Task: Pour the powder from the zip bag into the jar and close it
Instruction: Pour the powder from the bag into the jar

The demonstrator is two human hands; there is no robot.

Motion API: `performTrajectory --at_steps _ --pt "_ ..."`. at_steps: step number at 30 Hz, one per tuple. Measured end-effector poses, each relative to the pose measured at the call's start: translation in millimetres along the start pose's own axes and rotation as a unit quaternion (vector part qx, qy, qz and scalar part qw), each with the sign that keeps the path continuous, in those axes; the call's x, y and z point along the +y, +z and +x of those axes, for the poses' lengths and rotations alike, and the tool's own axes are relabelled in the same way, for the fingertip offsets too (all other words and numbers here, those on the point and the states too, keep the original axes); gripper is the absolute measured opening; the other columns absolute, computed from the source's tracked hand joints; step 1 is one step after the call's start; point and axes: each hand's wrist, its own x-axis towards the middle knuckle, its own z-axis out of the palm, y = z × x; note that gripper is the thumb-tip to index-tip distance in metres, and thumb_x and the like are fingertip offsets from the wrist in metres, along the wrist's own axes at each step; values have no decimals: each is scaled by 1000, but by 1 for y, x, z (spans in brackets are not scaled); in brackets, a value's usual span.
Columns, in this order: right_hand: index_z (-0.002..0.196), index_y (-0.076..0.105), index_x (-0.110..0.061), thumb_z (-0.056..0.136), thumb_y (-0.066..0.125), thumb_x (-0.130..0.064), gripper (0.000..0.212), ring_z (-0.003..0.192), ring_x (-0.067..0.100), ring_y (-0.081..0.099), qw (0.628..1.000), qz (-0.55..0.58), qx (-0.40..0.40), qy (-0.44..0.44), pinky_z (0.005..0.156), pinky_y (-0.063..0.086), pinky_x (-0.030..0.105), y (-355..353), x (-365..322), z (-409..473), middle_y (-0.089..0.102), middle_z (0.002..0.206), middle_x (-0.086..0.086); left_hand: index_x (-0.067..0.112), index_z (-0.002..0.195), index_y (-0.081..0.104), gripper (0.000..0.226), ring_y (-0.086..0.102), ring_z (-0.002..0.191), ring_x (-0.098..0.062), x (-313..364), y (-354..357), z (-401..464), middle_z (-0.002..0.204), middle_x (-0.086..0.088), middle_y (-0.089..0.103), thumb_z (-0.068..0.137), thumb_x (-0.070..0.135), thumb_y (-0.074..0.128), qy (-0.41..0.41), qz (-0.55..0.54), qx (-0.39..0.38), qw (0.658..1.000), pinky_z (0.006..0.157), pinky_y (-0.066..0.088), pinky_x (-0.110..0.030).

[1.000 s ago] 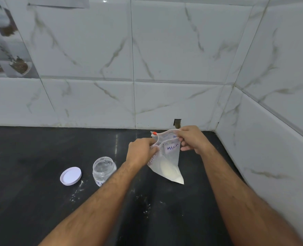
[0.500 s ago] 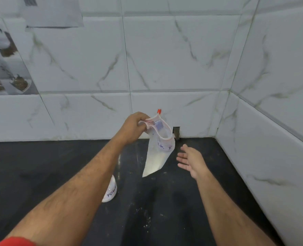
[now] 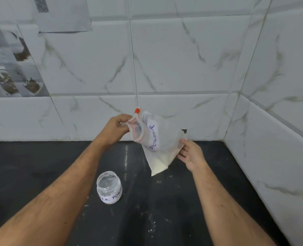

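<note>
A clear zip bag (image 3: 157, 139) with a red slider and a white label reading "POWDER" hangs above the black counter (image 3: 40, 166). White powder sits in its lower corner. Its mouth is open. My left hand (image 3: 116, 129) pinches the bag's open top edge on the left. My right hand (image 3: 189, 154) touches the bag's lower right side with fingers spread. Below and to the left, a small clear jar (image 3: 109, 187) stands upright and open on the counter, its label reading "MILK POWDER". The jar's lid is out of view.
White marble-pattern tiled walls (image 3: 165, 68) meet in a corner at the back right. Specks of spilled powder (image 3: 150, 226) dot the counter in front of the jar. A paper sheet (image 3: 63, 15) hangs on the wall at the upper left.
The right hand let go of the bag's top, then came back to its lower right side. The left hand lifted the bag. The view shifted and the lid left the frame.
</note>
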Motion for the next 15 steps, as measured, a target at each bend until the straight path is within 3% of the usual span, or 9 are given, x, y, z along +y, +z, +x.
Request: performTrajectory --at_steps 2,4,6,11,13,15 --pt "91 71 -16 91 70 -17 1 83 17 75 999 -16 -5 -50 72 54 34 1 -9 -1 80 95 5 15 96 76 18 63 108 -16 -10 -8 -4 116 -6 70 90 1 66 -17 10 12 1000 98 48 -31" --pt "83 72 -17 91 71 -14 8 80 16 75 994 -47 -50 -85 71 55 33 5 -18 -4 79 87 2 4 104 75 19 62 113 -25 -19 -12 -8 119 -11 69 90 -2 63 -37 21 31 999 101 48 -40" --pt "75 74 -19 91 71 -12 17 80 16 74 990 -55 -72 -109 71 56 32 11 -29 -7 78 85 2 5 106 75 23 64 107 -27 -27 -13 -13 114 -10 71 90 -3 61 -57 22 48 997 95 50 -42" --pt "61 72 -17 90 72 -12 30 76 17 69 968 -151 -105 -170 78 52 36 28 -46 -15 71 75 4 20 96 76 29 69 83 -11 -38 -16 -26 92 5 78 87 -5 65 -76 -21 70 994 72 55 -22" --pt "62 66 -13 90 72 -14 29 71 19 62 966 -156 -73 -193 70 47 32 33 -48 -16 65 71 5 27 89 75 32 70 76 0 -40 -16 -31 83 14 78 80 -3 69 -67 -44 75 994 64 53 -14" --pt "64 67 -11 91 72 -14 28 69 19 62 965 -162 -69 -197 66 50 29 33 -49 -15 66 69 5 26 91 74 27 70 77 2 -41 -18 -34 83 14 78 77 4 68 -68 -51 79 993 66 53 -14"
